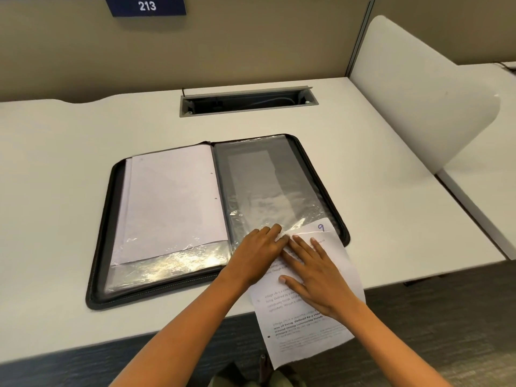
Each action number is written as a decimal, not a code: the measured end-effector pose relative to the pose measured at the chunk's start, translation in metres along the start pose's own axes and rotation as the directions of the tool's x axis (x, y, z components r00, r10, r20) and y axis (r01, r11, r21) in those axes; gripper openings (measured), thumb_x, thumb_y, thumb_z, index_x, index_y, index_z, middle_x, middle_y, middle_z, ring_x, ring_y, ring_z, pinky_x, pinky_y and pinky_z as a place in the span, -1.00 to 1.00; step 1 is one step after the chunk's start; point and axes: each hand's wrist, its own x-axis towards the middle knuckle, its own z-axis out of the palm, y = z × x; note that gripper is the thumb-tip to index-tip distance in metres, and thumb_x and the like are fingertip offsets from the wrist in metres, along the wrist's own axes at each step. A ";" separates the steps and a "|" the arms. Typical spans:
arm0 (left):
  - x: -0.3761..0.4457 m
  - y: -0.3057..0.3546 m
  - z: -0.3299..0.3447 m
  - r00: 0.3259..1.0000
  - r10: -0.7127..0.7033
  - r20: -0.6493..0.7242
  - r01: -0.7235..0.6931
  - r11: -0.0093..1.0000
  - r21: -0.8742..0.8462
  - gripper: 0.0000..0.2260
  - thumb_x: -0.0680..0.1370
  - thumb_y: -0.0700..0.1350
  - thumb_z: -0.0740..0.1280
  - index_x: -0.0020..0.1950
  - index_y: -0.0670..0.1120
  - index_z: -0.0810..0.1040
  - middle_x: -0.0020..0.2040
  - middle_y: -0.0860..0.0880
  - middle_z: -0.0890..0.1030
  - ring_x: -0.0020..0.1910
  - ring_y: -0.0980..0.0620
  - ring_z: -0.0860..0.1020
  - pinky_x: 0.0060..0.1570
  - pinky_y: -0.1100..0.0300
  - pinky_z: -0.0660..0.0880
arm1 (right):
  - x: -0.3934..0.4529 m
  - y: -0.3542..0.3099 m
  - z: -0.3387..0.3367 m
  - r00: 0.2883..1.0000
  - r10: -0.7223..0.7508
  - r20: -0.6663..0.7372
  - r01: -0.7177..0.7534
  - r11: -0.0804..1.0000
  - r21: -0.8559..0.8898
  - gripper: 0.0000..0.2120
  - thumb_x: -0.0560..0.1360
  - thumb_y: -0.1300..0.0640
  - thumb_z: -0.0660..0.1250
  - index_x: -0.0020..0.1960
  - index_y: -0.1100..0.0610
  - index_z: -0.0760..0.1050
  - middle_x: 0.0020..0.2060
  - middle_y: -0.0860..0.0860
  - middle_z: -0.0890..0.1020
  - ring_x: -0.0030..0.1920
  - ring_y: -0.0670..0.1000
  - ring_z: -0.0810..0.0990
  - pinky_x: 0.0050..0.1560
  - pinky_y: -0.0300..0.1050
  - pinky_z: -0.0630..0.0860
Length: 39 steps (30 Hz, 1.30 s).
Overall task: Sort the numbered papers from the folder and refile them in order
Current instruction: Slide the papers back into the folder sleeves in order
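A black zip folder [106, 219] lies open on the white desk. Its left side holds clear sleeves with white papers [173, 196] inside; the right side shows an empty-looking clear sleeve [268, 185]. A printed paper marked 9 [310, 325] lies tilted over the folder's near right corner and hangs past the desk edge. My left hand [257, 252] pinches the sleeve's bottom edge at the paper's top. My right hand [315, 272] presses flat on the paper, fingers spread.
An open cable hatch [248, 101] sits in the desk behind the folder. A white divider panel [418, 101] stands at the right. A sign reading 213 [146, 6] hangs on the back wall. The desk's front edge runs just below the folder.
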 end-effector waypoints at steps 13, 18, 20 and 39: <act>-0.008 0.013 -0.007 0.986 0.048 -0.159 -0.025 0.990 0.140 -0.66 0.34 -0.19 0.48 0.09 -0.23 0.61 0.08 -0.14 0.60 0.05 -0.09 0.57 0.01 0.06 0.53 | 0.025 -0.010 0.007 0.995 0.100 0.015 -0.101 0.993 0.056 -0.17 0.47 -0.48 -0.24 0.57 0.01 -0.09 0.54 -0.03 -0.07 0.53 0.13 -0.21 0.42 0.30 -0.25; -0.012 0.017 -0.005 0.983 0.055 -0.176 -0.039 0.995 0.095 -0.71 0.42 -0.23 0.33 0.11 -0.26 0.59 0.06 -0.16 0.61 0.00 -0.08 0.59 -0.02 0.07 0.54 | 0.046 -0.010 0.012 0.996 0.082 0.028 -0.082 0.997 0.001 -0.33 0.50 -0.32 0.00 0.50 0.00 0.11 0.52 0.06 0.16 0.50 0.29 0.03 0.30 0.48 -0.10; -0.012 0.016 -0.006 0.983 0.062 -0.173 -0.048 0.996 0.080 -0.70 0.47 -0.25 0.19 0.13 -0.27 0.59 0.07 -0.17 0.61 -0.01 -0.07 0.58 -0.02 0.07 0.53 | 0.055 -0.009 0.011 0.996 0.084 0.011 -0.083 0.997 -0.004 -0.38 0.48 -0.27 0.05 0.47 -0.04 0.11 0.51 0.09 0.20 0.48 0.32 0.09 0.28 0.56 -0.02; -0.013 0.012 -0.016 0.988 -0.008 -0.152 0.007 1.000 -0.005 -0.60 0.40 -0.28 0.36 0.24 -0.28 0.51 0.15 -0.26 0.56 0.08 -0.21 0.55 0.04 -0.05 0.52 | 0.105 -0.012 0.011 0.987 0.026 0.157 0.005 0.981 -0.193 -0.42 0.59 -0.15 -0.40 0.52 -0.17 0.09 0.53 0.09 0.13 0.49 0.28 0.10 0.26 0.54 0.09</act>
